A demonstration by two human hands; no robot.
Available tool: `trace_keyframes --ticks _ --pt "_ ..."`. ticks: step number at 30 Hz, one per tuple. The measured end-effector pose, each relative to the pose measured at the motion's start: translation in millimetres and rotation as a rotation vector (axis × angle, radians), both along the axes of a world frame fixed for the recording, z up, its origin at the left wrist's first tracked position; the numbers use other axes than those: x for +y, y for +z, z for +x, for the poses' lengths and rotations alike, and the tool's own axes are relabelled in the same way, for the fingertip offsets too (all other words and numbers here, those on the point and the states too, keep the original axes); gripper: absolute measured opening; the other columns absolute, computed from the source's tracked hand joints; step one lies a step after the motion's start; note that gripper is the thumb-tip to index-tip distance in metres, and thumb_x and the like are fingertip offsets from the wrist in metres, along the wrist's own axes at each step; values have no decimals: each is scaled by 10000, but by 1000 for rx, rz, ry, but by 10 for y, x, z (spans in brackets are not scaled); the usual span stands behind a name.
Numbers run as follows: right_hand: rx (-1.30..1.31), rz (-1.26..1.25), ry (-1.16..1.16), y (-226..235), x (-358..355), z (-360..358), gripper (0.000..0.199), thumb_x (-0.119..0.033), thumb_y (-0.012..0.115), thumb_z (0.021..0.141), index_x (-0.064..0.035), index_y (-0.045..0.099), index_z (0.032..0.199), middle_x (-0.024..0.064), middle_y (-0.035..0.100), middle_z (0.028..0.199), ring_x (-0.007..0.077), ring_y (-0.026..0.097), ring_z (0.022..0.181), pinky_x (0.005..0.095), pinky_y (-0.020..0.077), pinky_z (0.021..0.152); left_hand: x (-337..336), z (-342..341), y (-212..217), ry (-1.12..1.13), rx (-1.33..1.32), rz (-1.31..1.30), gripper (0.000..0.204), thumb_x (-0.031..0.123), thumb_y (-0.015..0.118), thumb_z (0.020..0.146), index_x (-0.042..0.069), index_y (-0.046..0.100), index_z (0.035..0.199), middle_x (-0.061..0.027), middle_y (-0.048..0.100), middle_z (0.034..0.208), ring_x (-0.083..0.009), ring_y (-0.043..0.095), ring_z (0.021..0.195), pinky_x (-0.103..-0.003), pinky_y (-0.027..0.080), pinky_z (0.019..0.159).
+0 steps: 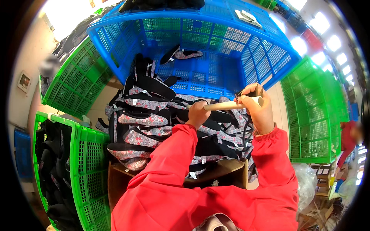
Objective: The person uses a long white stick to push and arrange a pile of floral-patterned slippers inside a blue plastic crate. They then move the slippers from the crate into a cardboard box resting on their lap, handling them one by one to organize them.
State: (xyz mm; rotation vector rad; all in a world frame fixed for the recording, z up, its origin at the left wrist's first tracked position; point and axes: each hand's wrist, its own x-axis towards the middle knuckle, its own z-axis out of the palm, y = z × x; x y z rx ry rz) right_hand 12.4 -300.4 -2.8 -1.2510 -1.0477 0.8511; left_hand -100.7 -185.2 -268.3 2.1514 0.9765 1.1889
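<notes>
My left hand (198, 114) is closed around one end of a pale wooden stick (231, 105). My right hand (257, 109) grips the stick's other end together with a black piece of shoe upper (248, 93). Both hands hover over a heap of floral and black shoe uppers (146, 119) that spills out of a tipped blue plastic crate (200, 42). Both sleeves are red.
A green crate (86, 169) at lower left holds black pieces. Another green crate (77, 77) leans at upper left, and a third (316, 115) stands to the right. A wooden box (227, 171) sits under the heap. A person in red (348, 140) stands far right.
</notes>
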Motion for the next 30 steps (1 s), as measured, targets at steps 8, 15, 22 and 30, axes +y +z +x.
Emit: trace_keyframes --ticks 8,15,22,30 --pt "-127 9 -306 359 -367 150 104 -7 596 840 -50 542 918 68 593 840 147 633 781 229 467 607 150 317 391 -146 -50 67 177 182 660 734 81 529 671 -144 582 696 -392 584 747 -496 450 675" --pt "-85 140 -338 9 -87 203 151 -42 612 894 -61 518 1011 113 638 911 133 622 803 168 399 524 1026 441 692 -34 98 192 119 115 688 700 84 574 715 -113 608 749 -366 602 782 -485 470 693" --pt "-15 123 -191 -1284 191 -421 186 21 660 861 -24 543 998 73 621 988 144 622 905 274 497 824 1370 -522 -504 -194 381 59 135 190 666 756 78 592 758 -158 622 804 -392 614 802 -506 476 702" --pt "151 12 -93 -748 179 -302 117 -44 581 901 -86 531 998 59 616 879 140 658 864 157 335 496 955 -1046 -111 -28 392 133 150 222 652 730 97 589 675 -114 624 732 -353 618 757 -494 480 669"
